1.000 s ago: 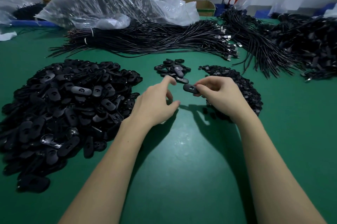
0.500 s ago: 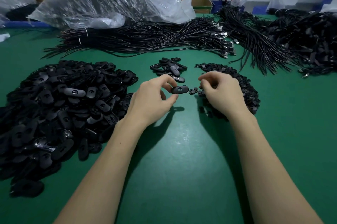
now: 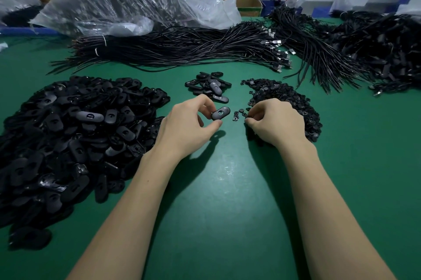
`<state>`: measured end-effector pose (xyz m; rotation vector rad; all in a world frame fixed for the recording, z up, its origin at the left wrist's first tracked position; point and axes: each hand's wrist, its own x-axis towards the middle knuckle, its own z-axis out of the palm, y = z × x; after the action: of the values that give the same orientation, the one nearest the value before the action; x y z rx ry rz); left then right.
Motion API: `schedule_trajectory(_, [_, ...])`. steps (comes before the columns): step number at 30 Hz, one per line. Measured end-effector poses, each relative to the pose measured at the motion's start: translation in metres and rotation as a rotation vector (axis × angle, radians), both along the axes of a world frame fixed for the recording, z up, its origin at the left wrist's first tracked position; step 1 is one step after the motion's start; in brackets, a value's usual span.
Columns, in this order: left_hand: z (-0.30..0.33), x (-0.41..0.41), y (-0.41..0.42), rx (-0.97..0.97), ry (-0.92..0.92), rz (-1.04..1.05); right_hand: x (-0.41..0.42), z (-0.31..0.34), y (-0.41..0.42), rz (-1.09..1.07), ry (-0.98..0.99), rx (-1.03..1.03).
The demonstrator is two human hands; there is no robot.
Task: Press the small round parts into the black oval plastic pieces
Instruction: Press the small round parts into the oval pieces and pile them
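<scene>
Left hand (image 3: 189,123) now pinching the black oval piece (image 3: 220,113) between thumb and fingertips, passed across from the right hand (image 3: 274,123) a second ago, opening up, ready for an insert. Right hand dropped, fingers curled, onto the small round parts (image 3: 239,113) just beside it; actual grasp impossible to tell.

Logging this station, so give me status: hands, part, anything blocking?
Left hand pinches oval piece, hole empty. Right hand curled over round parts, grip unclear. Nothing between them.
</scene>
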<state>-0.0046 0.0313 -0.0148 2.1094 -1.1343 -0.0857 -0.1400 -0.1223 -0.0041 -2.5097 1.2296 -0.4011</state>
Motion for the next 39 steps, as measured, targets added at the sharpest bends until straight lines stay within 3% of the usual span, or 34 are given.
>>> schedule_trajectory(8, [0.001,0.0,0.001,0.012,0.004,0.013,-0.003,0.0,0.002,0.02,-0.068,0.025])
schedule_trajectory(10, [0.002,-0.001,0.001,0.01,0.0,0.022,-0.003,0.001,0.001,0.047,-0.316,0.226])
schedule_trajectory(12, [0.002,-0.003,0.0,-0.003,-0.005,0.025,-0.003,0.007,0.006,0.088,-0.564,0.563])
schedule_trajectory(16, [0.002,-0.008,-0.002,-0.031,0.005,-0.003,0.001,0.01,0.015,0.184,-0.657,0.833])
schedule_trajectory(24, [0.006,-0.006,0.0,-0.028,0.257,-0.158,-0.001,0.008,0.014,0.302,-0.645,0.836])
schedule_trajectory(30, [0.009,-0.005,0.002,-0.036,0.288,-0.25,-0.002,0.007,0.015,0.306,-0.656,0.866])
schedule_trajectory(39, [0.008,-0.002,0.001,-0.128,0.315,-0.159,-0.006,0.009,0.015,0.245,-0.619,0.946])
